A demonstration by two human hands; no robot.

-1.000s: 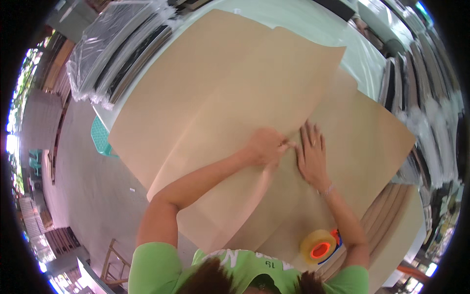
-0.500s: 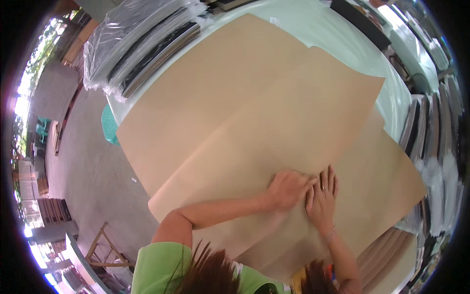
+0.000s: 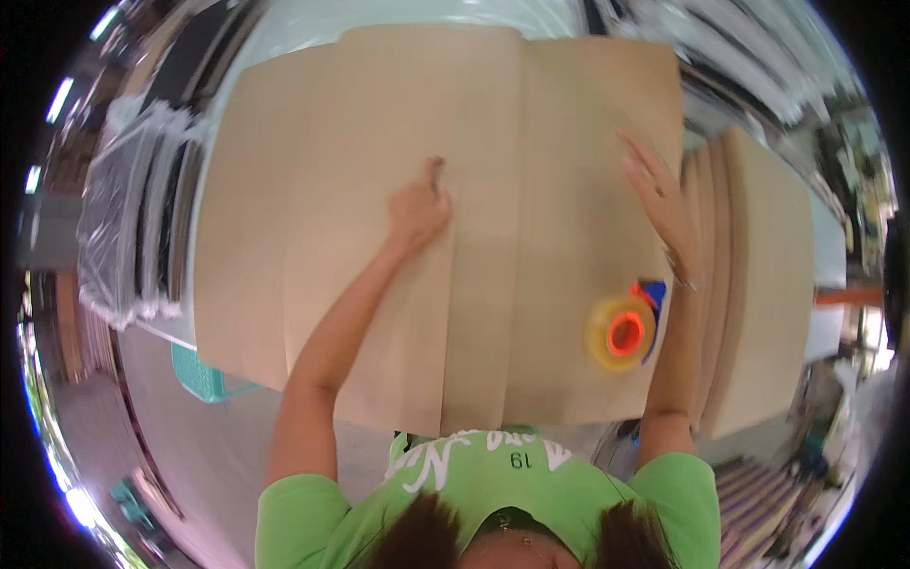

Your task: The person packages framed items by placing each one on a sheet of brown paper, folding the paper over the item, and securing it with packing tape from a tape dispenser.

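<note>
A large brown cardboard sheet [image 3: 365,123] lies across the table, with long lengthwise edges or folds and a strip [image 3: 482,313] running between two panels. My left hand [image 3: 418,216] is on the left panel beside that strip. One finger points away from me and the others are curled under, hiding anything in them. Over the right part of the sheet is my right hand [image 3: 666,211], slightly blurred, fingers stretched out and holding nothing. Close to my right forearm, a tape dispenser [image 3: 650,292] with a roll of yellowish tape [image 3: 607,334] rests on the sheet.
Brown padded-looking boards [image 3: 773,284] stand stacked along the right side. Plastic-wrapped panels [image 3: 123,213] are at the left. The pale table top [image 3: 427,11] shows beyond the sheet, and a green stool [image 3: 197,375] stands below its left edge.
The view has turned, and the cardboard now lies squarely before me, its raised flap laid flatter. My hands, together at an edge before, are now apart. The tape dispenser has come into full view.
</note>
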